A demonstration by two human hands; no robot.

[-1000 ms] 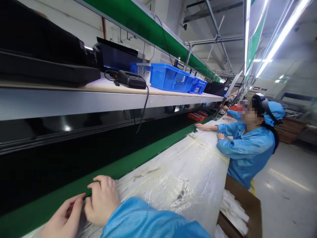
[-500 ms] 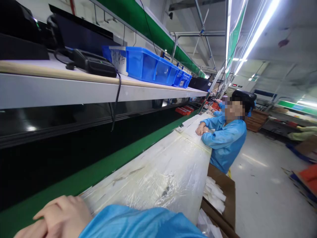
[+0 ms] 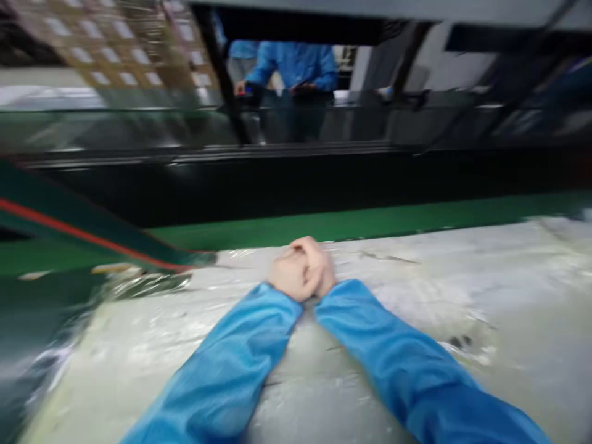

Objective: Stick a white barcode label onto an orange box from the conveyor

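Note:
My left hand [image 3: 289,274] and my right hand [image 3: 322,268] are clasped together at the far edge of a pale, plastic-covered worktop [image 3: 370,364]. Fingers of both are folded closed against each other, and no object shows between them. Blue sleeves cover both forearms, which come in from the lower corners and rest on the worktop. Motion blur smears the finer finger detail.
Beyond the worktop runs a green strip [image 3: 393,216] beside a dark belt [image 3: 324,182]. A dark green post with a red stripe [image 3: 92,231] slants in at left. Across the line stands a person in blue [image 3: 296,65]. Stacked cartons [image 3: 115,43] are behind at left.
The view has swung left and down, from along the bench to straight across it. The co-worker and blue bins at right have left view; my hands stay together, now near the middle.

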